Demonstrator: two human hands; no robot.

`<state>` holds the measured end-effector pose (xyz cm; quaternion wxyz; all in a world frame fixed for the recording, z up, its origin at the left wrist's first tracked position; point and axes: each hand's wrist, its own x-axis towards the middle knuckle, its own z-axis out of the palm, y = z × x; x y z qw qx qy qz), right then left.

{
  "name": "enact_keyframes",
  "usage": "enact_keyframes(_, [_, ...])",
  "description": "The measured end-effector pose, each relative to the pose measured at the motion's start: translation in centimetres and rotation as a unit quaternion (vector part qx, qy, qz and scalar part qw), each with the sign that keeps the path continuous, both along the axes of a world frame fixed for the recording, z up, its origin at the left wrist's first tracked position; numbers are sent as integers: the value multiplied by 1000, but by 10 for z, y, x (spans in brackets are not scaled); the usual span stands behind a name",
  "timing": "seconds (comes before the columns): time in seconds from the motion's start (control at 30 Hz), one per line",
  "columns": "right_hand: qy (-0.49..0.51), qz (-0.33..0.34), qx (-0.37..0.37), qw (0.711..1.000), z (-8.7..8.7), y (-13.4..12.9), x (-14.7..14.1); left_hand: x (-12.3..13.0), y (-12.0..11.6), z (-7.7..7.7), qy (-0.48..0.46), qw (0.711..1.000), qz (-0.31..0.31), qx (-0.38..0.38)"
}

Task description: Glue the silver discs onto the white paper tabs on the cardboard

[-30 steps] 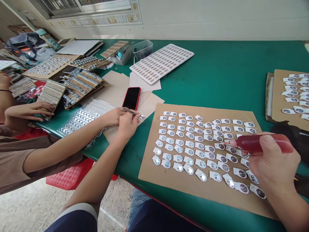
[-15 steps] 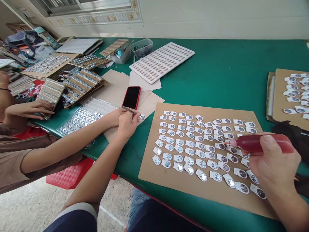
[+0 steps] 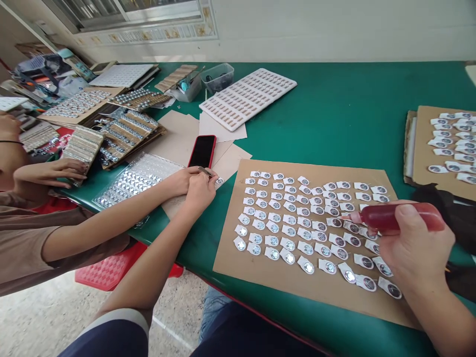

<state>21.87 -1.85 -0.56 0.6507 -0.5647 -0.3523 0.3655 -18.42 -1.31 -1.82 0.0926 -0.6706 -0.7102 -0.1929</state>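
My right hand (image 3: 416,248) is wrapped around a squeeze bottle (image 3: 394,218) of dark red liquid, lying sideways. Its thin tip is at a white tag with a round silver face (image 3: 334,222). Rows of these tags lie on a brown cardboard sheet (image 3: 238,265). My left hand (image 3: 201,191) is closed, right against a co-worker's hand (image 3: 180,181). Metal tweezers (image 3: 204,171) show above the two hands; which hand grips them I cannot tell. Just past my left fingertips is a small tag (image 3: 219,182). What my left fingers pinch is hidden.
A red-edged phone (image 3: 203,151) lies on paper sheets. Behind are a white slotted tray (image 3: 249,99) and a clear plastic box (image 3: 218,78). Boards of silver pieces (image 3: 128,131) are stacked at left, beside another hand. More tagged cardboard (image 3: 422,148) lies at right.
The view has shifted slightly. The bottle's tip remains by the same area of tags, and both my hands keep nearly the same pose.
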Motion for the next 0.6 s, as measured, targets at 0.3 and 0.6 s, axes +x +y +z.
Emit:
enact_keyframes(0.3, [12,-9,34,999,12,-3,-1,2,1,4,-10,1000,1,6])
enact_keyframes(0.6, [61,-3,77,995,37,-5,0,6,-1,16,-38,999,-19,21])
